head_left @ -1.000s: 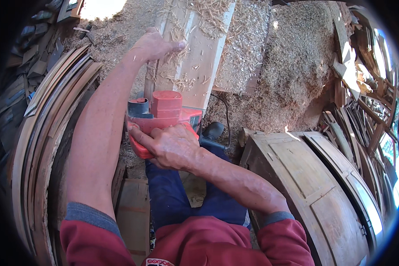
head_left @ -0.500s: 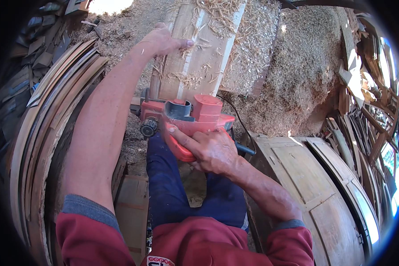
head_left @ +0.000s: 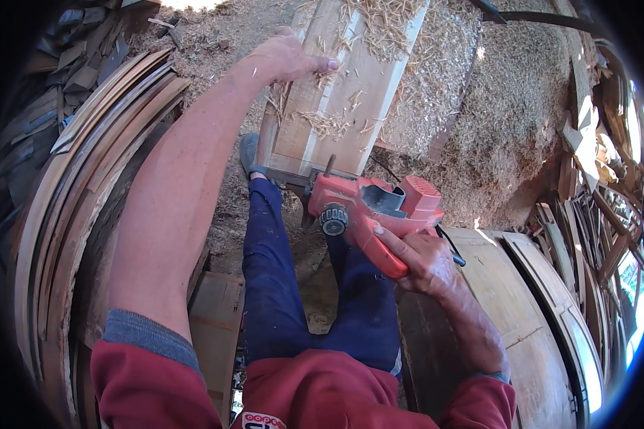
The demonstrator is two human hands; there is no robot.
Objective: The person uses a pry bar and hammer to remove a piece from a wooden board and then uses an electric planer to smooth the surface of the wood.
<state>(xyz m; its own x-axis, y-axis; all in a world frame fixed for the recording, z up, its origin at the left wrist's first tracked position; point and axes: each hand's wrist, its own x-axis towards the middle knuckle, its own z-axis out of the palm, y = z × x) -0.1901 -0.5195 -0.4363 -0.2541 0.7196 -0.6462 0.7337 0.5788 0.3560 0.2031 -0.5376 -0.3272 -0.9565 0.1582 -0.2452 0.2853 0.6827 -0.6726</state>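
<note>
In the head view, the landmark is the board (head_left: 336, 146), striped with paler wood. The red planer (head_left: 379, 214) is beyond the board's near end, toward its right corner and over the person's legs; whether it touches the board there, I cannot tell. The right hand (head_left: 433, 264) is wrapped around the planer's handle, index finger stretched along it; the trigger is hidden. The left hand (head_left: 290, 57) is at the board's left edge, thumb out over the top and the other fingers mostly out of sight, so its grip is unclear.

If the blade is turning, lowering the planer could catch the trousers (head_left: 268, 243) below the board's near end, and a pass up the left side could reach that thumb. Loose shavings (head_left: 386, 25) on the board's far part might lift the planer's base and leave an uneven cut. The cord (head_left: 451, 247), right of the near end, could snag and pull the planer askew.
</note>
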